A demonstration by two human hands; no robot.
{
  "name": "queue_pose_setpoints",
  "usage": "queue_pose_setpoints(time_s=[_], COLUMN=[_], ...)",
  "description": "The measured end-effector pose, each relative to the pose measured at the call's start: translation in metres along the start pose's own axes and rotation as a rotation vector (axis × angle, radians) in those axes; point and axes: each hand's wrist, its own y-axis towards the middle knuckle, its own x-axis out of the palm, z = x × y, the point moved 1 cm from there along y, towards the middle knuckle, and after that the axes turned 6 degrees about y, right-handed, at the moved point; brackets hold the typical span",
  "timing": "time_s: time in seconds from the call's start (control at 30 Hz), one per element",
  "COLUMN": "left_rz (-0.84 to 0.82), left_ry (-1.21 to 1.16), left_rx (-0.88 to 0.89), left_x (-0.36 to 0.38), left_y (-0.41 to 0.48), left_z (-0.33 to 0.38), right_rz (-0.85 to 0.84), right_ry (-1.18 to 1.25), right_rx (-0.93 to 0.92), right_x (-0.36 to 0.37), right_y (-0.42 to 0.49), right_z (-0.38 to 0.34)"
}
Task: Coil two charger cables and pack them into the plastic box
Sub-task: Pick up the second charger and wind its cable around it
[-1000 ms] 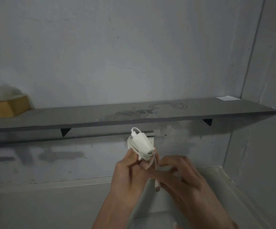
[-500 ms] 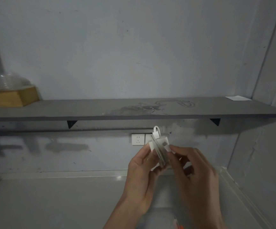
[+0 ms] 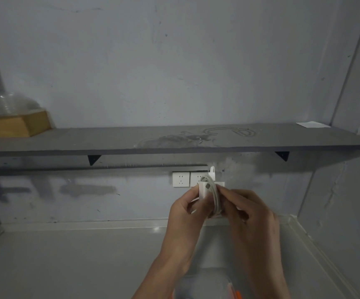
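Note:
A white charger block (image 3: 205, 189) with its white cable (image 3: 215, 195) wound around it is held up in front of the wall. My left hand (image 3: 183, 214) grips the block from the left. My right hand (image 3: 250, 214) pinches the wound cable from the right. A plug end of the cable (image 3: 212, 170) sticks up above the block. The clear plastic box (image 3: 205, 285) with an orange-edged part (image 3: 236, 295) lies on the counter below my wrists, partly hidden by them. A second cable is not visible.
A grey shelf (image 3: 174, 145) runs across the wall, with a wooden box and clear plastic cups (image 3: 17, 119) at its left and a white paper (image 3: 311, 125) at its right. Two white wall sockets (image 3: 186, 179) sit under it. A pale counter (image 3: 77, 262) stretches below.
The view has shifted slightly. The charger has turned in my hands so the cable loops face me, and my right hand has closed on the wound cable.

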Motion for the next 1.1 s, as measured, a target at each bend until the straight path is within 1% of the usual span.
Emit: queue_pose_setpoints(time_s=[0.17, 0.27, 0.33, 0.37, 0.47, 0.53, 0.6, 0.67, 0.8, 0.9, 1.03, 1.1], left_rz=[-0.037, -0.056, -0.058, -0.059, -0.062, -0.034, -0.012, -0.013, 0.014, -0.032, -0.113, -0.146], left_ry=[0.07, 0.106, 0.114, 0.117, 0.129, 0.136, 0.15, 0.181, 0.227, 0.25, 0.205, 0.206], left_rx=[-0.017, -0.031, -0.039, -0.04, -0.041, -0.065, -0.093, -0.105, -0.101, -0.12, -0.148, -0.14], left_x=[-0.004, -0.009, -0.01, -0.01, -0.012, -0.015, -0.018, -0.02, -0.027, -0.034, -0.038, -0.039], left_y=[0.004, 0.008, 0.009, 0.008, 0.008, 0.009, 0.01, 0.01, 0.008, 0.007, 0.0, -0.002], left_z=[0.001, 0.002, 0.001, 0.001, 0.001, 0.0, -0.001, -0.002, 0.001, 0.004, 0.006, 0.005], right_rz=[-0.008, -0.008, -0.051, -0.101, -0.337, -0.465, -0.549, -0.587, -0.575, -0.566, -0.526, -0.505], right_ry=[0.19, 0.201, 0.08, -0.012, -0.289, -0.361, -0.389, -0.349, -0.206, -0.072, 0.115, 0.162], right_rx=[0.082, -0.007, -0.097, -0.131, -0.185, -0.213, -0.217, -0.19, -0.077, -0.011, 0.077, 0.104], right_x=[0.003, 0.0, -0.002, -0.003, -0.004, -0.005, -0.005, -0.003, -0.001, 0.001, 0.001, 0.002], right_y=[0.0, 0.004, 0.016, 0.024, 0.051, 0.064, 0.07, 0.072, 0.072, 0.07, 0.066, 0.064], right_z=[0.0, -0.007, -0.011, -0.014, -0.017, -0.022, -0.027, -0.028, -0.021, -0.012, 0.001, 0.007])
